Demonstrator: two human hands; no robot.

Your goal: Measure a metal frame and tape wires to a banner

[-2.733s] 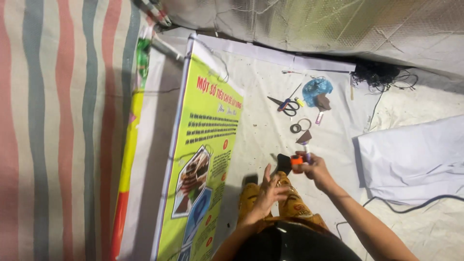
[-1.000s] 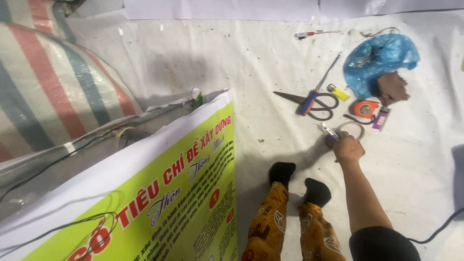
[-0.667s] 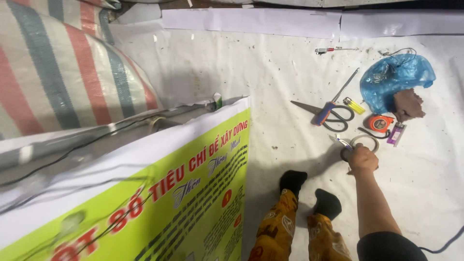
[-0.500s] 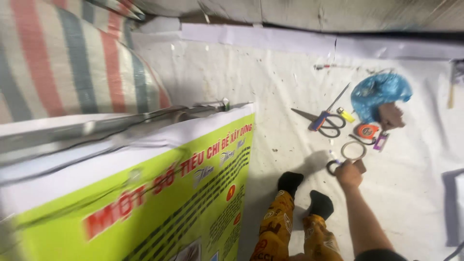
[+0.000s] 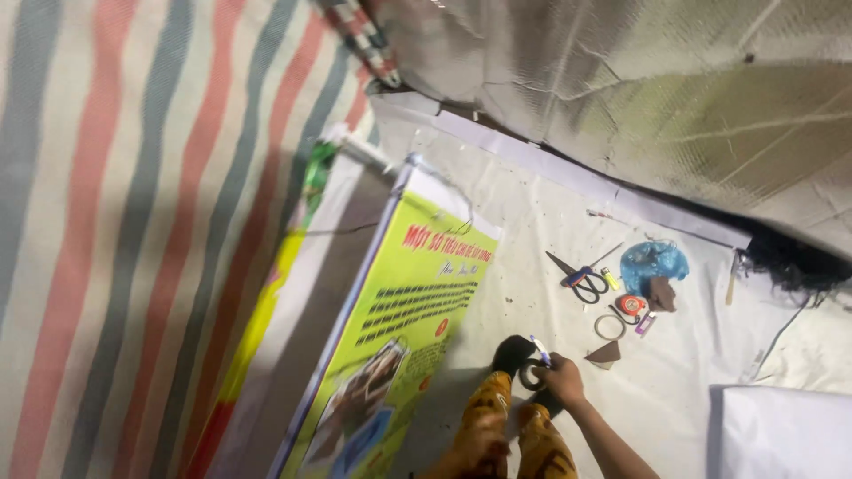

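Observation:
My right hand [image 5: 563,381] is closed around a dark roll of tape [image 5: 531,376], held just above my black-socked feet [image 5: 512,353]. A thin blue-and-white pen-like stick [image 5: 540,349] pokes up from the same grip. My left hand [image 5: 476,442] rests on my knee in yellow patterned trousers; it is blurred and its fingers are unclear. A large yellow-green printed poster [image 5: 404,328] lies flat to the left of my legs.
Beyond my feet on the white sheet lie scissors [image 5: 581,282], an orange tape measure [image 5: 631,306], a thin ring [image 5: 610,327], a brown scrap [image 5: 606,354] and a blue plastic bag [image 5: 652,263]. Striped tarp [image 5: 133,231] fills the left, grey tarp [image 5: 674,98] the back.
My right hand has drawn back from the tools to my feet, now gripping the dark tape roll. The poster, earlier lifted on edge, now lies flat.

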